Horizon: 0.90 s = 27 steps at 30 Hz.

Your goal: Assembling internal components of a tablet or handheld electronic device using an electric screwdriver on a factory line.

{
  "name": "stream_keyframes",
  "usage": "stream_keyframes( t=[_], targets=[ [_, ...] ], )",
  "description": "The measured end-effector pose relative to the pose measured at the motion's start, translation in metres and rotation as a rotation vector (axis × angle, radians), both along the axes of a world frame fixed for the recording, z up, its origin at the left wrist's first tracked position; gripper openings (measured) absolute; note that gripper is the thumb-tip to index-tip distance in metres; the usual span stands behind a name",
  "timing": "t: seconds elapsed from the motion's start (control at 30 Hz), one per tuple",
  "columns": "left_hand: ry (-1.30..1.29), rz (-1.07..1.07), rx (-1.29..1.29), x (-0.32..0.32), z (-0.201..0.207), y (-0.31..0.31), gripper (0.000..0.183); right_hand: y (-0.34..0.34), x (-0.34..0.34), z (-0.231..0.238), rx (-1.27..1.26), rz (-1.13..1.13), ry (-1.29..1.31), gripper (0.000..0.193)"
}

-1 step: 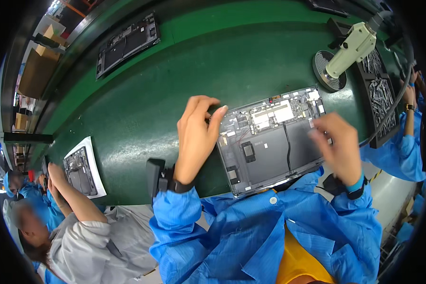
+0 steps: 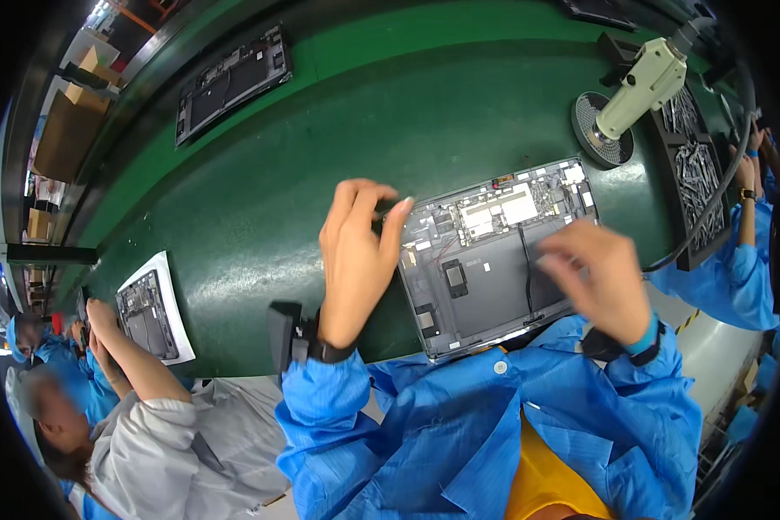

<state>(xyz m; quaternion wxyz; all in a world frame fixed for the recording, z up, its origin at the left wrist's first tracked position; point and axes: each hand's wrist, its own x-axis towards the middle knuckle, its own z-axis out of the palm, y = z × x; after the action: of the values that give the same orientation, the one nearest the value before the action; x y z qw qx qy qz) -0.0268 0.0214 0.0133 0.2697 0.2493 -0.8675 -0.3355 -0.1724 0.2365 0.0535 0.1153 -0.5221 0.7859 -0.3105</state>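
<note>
Leftward, an open device (image 2: 145,312) lies on a white sheet (image 2: 179,329). Next, the left hand (image 2: 355,251) curves narrowly at the upper-left corner of an opened laptop base (image 2: 485,299) on the green surface (image 2: 260,199); whether it grips, I cannot tell. Over the base's right half, the right hand (image 2: 600,277) has thumb and fingers close together, any hold unclear.

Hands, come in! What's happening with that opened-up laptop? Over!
Left hand open, near upper left corner of laptop. Right hand over laptop's right side, grip unclear, hiding part of it. Laptop flat on green table, circuitry exposed.
</note>
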Motion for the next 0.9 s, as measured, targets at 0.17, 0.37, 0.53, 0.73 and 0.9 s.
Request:
stream_keyframes(
  t=[0.17, 0.37, 0.53, 0.73, 0.9],
  targets=[
    [-0.206, -0.169, -0.064, 0.026, 0.020, 0.032, 0.014, -0.034, 0.036, -0.014, 0.019, 0.199, 0.021, 0.033],
    [-0.235, -0.220, 0.142, 0.032, 0.025, 0.034, 0.009, -0.042, 0.038, -0.024, 0.058, 0.193, 0.019, 0.037],
    [-0.224, -0.346, 0.510, 0.034, 0.024, 0.029, 0.012, -0.044, 0.040, -0.037, -0.026, 0.067, -0.534, 0.023],
    [-0.214, -0.394, 0.473, 0.029, 0.024, 0.030, 0.024, -0.050, 0.041, -0.035, 0.003, -0.160, -1.150, 0.011],
    [-0.170, -0.218, 0.196, 0.026, 0.028, 0.045, 0.048, -0.053, 0.042, -0.035, -0.115, -0.167, -1.265, 0.010]
  ],
)
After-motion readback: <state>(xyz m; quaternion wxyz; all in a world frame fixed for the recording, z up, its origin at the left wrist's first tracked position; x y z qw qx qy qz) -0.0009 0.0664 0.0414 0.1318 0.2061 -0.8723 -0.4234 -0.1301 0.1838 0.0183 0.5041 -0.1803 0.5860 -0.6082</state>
